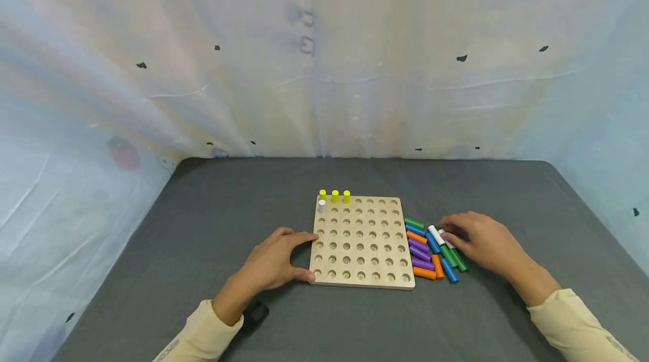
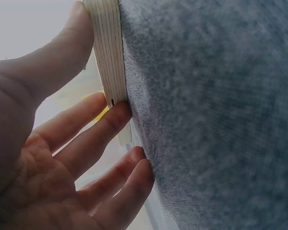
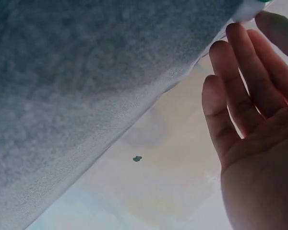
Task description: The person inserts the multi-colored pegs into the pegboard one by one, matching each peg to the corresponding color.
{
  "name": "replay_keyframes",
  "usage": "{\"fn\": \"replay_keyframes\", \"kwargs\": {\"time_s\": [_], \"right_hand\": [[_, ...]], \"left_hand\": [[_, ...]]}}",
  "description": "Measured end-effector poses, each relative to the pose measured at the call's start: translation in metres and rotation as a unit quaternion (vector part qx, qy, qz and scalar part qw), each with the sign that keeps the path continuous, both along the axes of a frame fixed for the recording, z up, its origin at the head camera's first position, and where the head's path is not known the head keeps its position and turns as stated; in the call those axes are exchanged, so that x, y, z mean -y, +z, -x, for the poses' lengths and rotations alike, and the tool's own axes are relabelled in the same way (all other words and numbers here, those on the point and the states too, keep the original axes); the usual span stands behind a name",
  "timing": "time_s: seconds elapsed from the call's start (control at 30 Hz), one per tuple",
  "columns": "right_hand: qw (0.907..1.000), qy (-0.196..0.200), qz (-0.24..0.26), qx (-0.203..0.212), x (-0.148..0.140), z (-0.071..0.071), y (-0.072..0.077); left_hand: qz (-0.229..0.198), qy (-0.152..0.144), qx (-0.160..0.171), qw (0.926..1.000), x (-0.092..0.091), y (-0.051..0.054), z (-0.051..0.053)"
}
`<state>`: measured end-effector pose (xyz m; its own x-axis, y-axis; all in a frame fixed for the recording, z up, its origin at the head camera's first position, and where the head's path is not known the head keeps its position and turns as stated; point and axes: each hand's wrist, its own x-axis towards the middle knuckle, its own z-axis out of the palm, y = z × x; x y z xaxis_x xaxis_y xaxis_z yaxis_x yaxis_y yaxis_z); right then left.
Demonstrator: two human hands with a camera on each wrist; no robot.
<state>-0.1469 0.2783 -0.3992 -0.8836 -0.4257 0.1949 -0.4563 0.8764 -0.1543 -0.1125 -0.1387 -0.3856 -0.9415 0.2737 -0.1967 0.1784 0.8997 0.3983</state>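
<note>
A square wooden pegboard (image 1: 365, 241) with rows of round holes lies flat on the table. Three yellow pegs (image 1: 335, 196) stand in its far row, and one white peg (image 1: 321, 206) stands in front of the leftmost. My left hand (image 1: 274, 258) touches the board's left edge with spread thumb and fingers; the left wrist view shows its fingertips against the layered side (image 2: 108, 52). To the right of the board, my right hand (image 1: 481, 238) pinches a white peg (image 1: 449, 242) at the pile's edge between thumb and index finger. That grip is partly hidden.
Loose purple pegs (image 1: 419, 254), orange pegs (image 1: 423, 273), blue pegs (image 1: 449, 271) and green pegs (image 1: 448, 255) lie against the board's right side. Another white peg (image 1: 435, 235) lies among them. A dark grey cloth (image 1: 228, 199) covers the table, and pale sheeting (image 1: 355, 69) hangs behind.
</note>
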Motion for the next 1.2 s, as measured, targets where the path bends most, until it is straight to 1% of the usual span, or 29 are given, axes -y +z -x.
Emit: {"fn": "replay_keyframes", "kwargs": {"time_s": [0.1, 0.33, 0.5, 0.7, 0.87, 1.2], "right_hand": [[1.0000, 0.000, 0.001, -0.002, -0.0008, 0.0004, -0.0005], [0.9996, 0.001, 0.010, -0.025, -0.0002, -0.0014, -0.0022], [0.9998, -0.004, 0.013, -0.017, -0.0005, -0.0036, -0.0006], [0.9998, 0.002, 0.018, -0.011, -0.0012, -0.0020, -0.0002], [0.9999, 0.008, 0.010, 0.003, -0.0029, -0.0012, 0.0006], [0.9998, -0.004, -0.004, 0.021, -0.0029, 0.0005, 0.0014]], "left_hand": [[-0.002, 0.000, 0.001, 1.0000, -0.0007, -0.0002, 0.0004], [-0.006, 0.001, 0.002, 1.0000, -0.0008, -0.0015, -0.0007], [-0.006, -0.002, 0.001, 1.0000, -0.0009, -0.0019, 0.0014], [-0.007, 0.000, -0.001, 1.0000, 0.0004, -0.0025, 0.0014], [-0.004, 0.001, -0.002, 1.0000, 0.0004, -0.0023, 0.0017], [-0.006, 0.001, -0.005, 1.0000, 0.0001, -0.0022, 0.0012]]}}
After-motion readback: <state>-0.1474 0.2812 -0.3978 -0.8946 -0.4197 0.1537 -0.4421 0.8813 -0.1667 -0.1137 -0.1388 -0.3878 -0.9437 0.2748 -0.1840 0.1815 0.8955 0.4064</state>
